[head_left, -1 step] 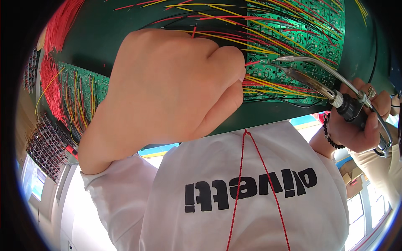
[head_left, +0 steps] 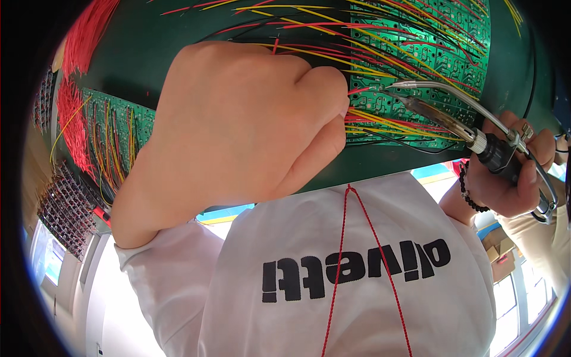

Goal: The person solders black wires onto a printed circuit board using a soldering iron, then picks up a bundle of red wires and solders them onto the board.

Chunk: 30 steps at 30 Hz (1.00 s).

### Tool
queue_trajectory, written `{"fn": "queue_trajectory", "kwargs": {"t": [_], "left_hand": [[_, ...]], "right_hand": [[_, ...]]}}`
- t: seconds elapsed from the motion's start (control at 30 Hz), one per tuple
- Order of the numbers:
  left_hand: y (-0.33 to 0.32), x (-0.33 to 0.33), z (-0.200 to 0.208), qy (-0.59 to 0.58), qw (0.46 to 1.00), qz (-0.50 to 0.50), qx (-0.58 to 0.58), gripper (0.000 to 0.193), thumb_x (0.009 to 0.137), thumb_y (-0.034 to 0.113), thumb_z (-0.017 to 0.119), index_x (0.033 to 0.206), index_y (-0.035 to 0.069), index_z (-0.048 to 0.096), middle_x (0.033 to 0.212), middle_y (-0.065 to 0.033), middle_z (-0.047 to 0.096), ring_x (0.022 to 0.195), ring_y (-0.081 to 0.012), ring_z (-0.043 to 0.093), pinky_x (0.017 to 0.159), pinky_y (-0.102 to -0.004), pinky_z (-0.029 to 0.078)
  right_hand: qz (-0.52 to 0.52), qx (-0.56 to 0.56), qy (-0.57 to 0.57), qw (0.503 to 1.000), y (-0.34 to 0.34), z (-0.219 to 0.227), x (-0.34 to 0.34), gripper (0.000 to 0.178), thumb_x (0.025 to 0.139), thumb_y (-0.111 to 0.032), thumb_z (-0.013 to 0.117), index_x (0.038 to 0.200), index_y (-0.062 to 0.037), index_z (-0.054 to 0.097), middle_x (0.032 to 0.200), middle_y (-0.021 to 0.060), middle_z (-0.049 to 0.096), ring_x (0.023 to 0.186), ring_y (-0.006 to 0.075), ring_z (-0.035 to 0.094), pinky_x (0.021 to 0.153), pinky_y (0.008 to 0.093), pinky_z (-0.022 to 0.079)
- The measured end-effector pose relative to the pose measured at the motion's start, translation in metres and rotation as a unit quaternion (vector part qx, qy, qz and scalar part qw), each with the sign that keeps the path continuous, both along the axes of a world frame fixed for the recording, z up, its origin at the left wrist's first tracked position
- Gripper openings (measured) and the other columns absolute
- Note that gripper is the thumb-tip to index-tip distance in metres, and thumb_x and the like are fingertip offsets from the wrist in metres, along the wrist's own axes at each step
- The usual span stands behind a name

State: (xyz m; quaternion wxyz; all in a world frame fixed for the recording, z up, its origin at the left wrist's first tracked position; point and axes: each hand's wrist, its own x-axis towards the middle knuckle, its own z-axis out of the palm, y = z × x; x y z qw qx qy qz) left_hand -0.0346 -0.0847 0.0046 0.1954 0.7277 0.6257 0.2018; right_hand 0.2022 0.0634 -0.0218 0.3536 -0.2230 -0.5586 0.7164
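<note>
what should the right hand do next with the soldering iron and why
Probably ease the soldering iron tip the last bit onto the joint. The left hand pinches a red wire with its end on the green circuit board, and the iron in the right hand sits right beside that end, contact unclear.

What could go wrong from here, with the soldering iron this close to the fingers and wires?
1. The left hand pinches a red wire right beside the iron tip; a slip could burn the fingertips.
2. Yellow and red wires lie under the iron barrel; their insulation might scorch.
3. The right hand grips the iron far back, so the tip may wander across the green board.
</note>
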Motion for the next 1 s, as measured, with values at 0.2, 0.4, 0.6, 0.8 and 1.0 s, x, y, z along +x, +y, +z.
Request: {"fn": "queue_trajectory", "kwargs": {"t": [0.2,0.4,0.6,0.8,1.0], "left_hand": [[0.001,0.002,0.002,0.015,1.000,-0.003,-0.020,0.007,0.068,0.004,0.056,0.067,0.002,0.049,0.049,-0.0071,0.039,0.040,-0.0259,0.038,0.040,-0.0341,0.029],[0.002,0.001,0.001,0.021,1.000,-0.010,-0.015,0.008,0.069,0.005,0.056,0.069,0.002,0.049,0.050,-0.0076,0.042,0.041,-0.0262,0.038,0.040,-0.0341,0.030],[0.001,0.002,-0.002,-0.054,0.998,0.004,0.015,0.008,0.073,0.004,0.055,0.068,0.002,0.048,0.051,-0.0079,0.043,0.042,-0.0260,0.039,0.040,-0.0323,0.031],[0.006,-0.003,0.014,-0.107,0.988,0.003,-0.115,0.017,0.079,0.004,0.051,0.064,-0.002,0.047,0.050,-0.0084,0.042,0.041,-0.0248,0.038,0.041,-0.0296,0.029],[0.011,-0.007,0.017,-0.191,0.954,0.026,-0.231,0.021,0.082,0.005,0.047,0.063,-0.003,0.047,0.049,-0.0081,0.041,0.040,-0.0181,0.035,0.041,-0.0281,0.028]], "right_hand": [[0.017,0.043,-0.041,0.998,0.005,-0.001,0.007,0.023,0.069,-0.019,0.049,0.069,-0.0125,0.027,0.064,0.0060,0.038,0.060,0.0165,0.031,0.055,0.0290,0.026],[0.019,0.038,-0.039,0.998,0.004,0.001,0.005,0.022,0.069,-0.019,0.049,0.069,-0.0124,0.028,0.064,0.0063,0.039,0.060,0.0165,0.031,0.055,0.0287,0.026],[0.018,0.007,0.025,0.999,0.001,0.001,-0.005,0.023,0.071,-0.018,0.049,0.067,-0.0085,0.028,0.061,0.0096,0.038,0.052,0.0169,0.034,0.049,0.0289,0.033],[-0.077,0.134,0.045,0.987,0.004,-0.012,-0.003,0.028,0.074,-0.017,0.046,0.056,-0.0053,0.029,0.060,0.0085,0.030,0.046,0.0196,0.038,0.041,0.0308,0.035],[-0.073,0.065,0.046,0.994,-0.003,-0.007,0.000,0.023,0.071,-0.017,0.047,0.060,-0.0085,0.029,0.059,0.0055,0.030,0.052,0.0179,0.033,0.048,0.0303,0.028]]}}
